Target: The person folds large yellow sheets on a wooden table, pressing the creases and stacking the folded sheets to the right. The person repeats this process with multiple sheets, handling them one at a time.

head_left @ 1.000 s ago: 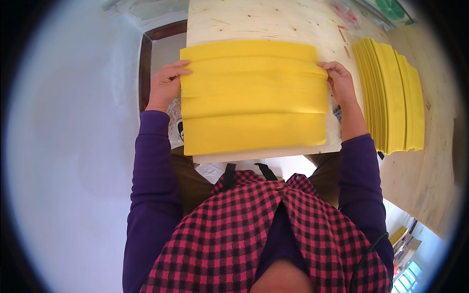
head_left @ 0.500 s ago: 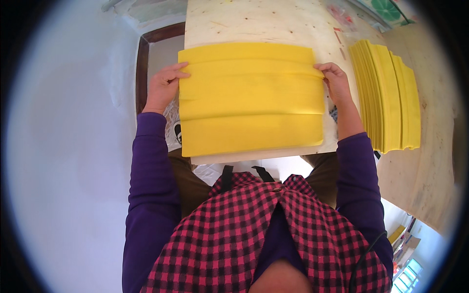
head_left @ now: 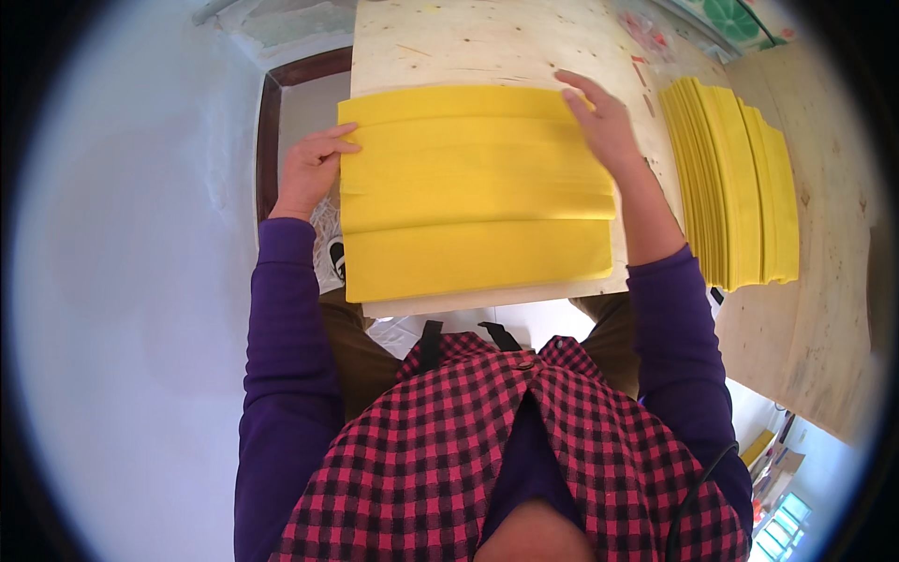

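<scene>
Overlapping yellow felt-like sheets (head_left: 468, 178) lie flat in front of me on the wooden table, their edges making horizontal steps. At their left edge is my left hand (head_left: 314, 169), gripping the border with fingertips on top; what lies under the edge is hidden. My right hand (head_left: 604, 122) hovers by the far right corner of the sheets, thumb and index finger apart, with nothing held in it.
A pile of yellow folded sheets (head_left: 730, 187) leans in a row on a wooden board to the right. The pale wooden table (head_left: 449, 42) extends beyond the sheets. A white wall (head_left: 131, 262) stands to the left. Clear plastic wrapping (head_left: 646, 33) lies at the far right.
My right hand has let go of the right edge and moved up and left to the far corner, its fingers opening. The left hand stays at the left edge.
</scene>
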The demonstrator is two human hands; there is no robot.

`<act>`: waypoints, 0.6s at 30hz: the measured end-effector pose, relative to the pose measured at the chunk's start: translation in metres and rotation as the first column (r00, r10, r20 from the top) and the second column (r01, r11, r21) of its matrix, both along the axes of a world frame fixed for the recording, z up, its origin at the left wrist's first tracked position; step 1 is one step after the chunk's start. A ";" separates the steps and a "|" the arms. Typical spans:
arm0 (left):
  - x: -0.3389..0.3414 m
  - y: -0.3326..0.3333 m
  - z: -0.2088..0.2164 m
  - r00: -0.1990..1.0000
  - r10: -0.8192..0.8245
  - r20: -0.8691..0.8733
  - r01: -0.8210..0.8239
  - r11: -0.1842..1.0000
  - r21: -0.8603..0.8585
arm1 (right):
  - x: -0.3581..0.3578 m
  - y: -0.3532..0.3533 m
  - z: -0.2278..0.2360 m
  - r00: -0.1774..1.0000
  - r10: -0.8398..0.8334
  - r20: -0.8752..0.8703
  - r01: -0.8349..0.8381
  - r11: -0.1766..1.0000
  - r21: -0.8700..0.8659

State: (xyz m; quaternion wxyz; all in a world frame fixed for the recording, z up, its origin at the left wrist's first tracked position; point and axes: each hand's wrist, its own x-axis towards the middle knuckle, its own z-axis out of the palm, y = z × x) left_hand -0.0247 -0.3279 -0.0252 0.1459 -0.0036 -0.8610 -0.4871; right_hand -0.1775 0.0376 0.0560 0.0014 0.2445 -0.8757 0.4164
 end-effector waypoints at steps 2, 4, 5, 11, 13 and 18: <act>0.001 0.001 0.000 1.000 -0.009 -0.025 0.009 1.000 -0.004 | 0.014 -0.020 -0.011 0.976 0.124 -0.178 -0.095 0.983 0.159; 0.000 0.000 0.001 1.000 -0.011 -0.028 0.010 1.000 -0.014 | 0.027 -0.033 -0.023 0.886 0.285 -0.364 -0.135 0.913 0.385; 0.000 0.000 0.001 1.000 -0.010 -0.021 0.009 1.000 -0.019 | 0.035 -0.034 -0.027 0.896 0.302 -0.326 -0.129 0.878 0.460; -0.001 -0.001 -0.001 1.000 -0.008 0.022 0.006 0.995 0.097 | 0.055 -0.032 -0.047 0.918 0.328 -0.223 -0.094 0.727 0.680; 0.000 -0.002 -0.001 1.000 -0.009 0.028 0.006 0.994 0.108 | 0.056 -0.032 -0.049 0.919 0.323 -0.228 -0.090 0.733 0.674; 0.003 -0.006 0.004 0.997 0.053 0.061 -0.058 0.994 0.091 | 0.056 -0.033 -0.049 0.923 0.312 -0.226 -0.072 0.716 0.695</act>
